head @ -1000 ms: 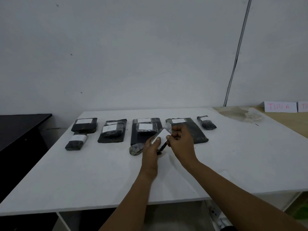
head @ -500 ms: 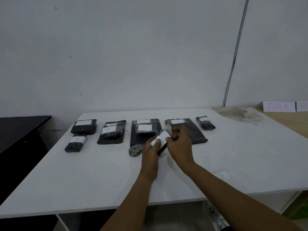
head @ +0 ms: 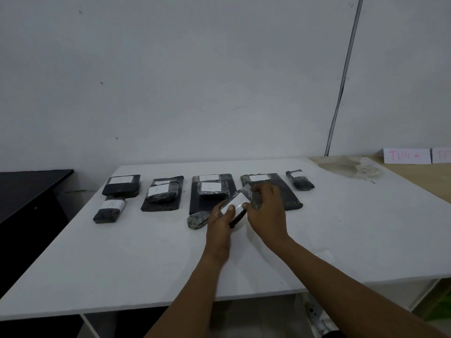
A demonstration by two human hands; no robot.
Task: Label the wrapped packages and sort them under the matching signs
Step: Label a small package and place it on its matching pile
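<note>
Both hands hold one small black wrapped package (head: 240,200) with a white label, lifted just above the white table (head: 122,252). My left hand (head: 219,223) grips its near end with the thumb on the label. My right hand (head: 264,211) pinches its far end. Several black wrapped packages with white labels lie in a row behind, among them one marked H (head: 109,209), one marked P (head: 162,192) and one marked C (head: 212,189). A small unlabelled dark package (head: 197,219) lies just left of my left hand. Two white signs with pink writing (head: 406,156) stand at the far right.
A black desk (head: 29,189) adjoins the table on the left. A wooden surface (head: 434,176) with a stained patch (head: 349,165) lies at the right back. A dark cable (head: 341,81) runs down the wall. A small package (head: 299,179) ends the row on the right.
The hands have stayed in place over the middle of the table; the held package has tilted a little and my right fingers have shifted along its far end.
</note>
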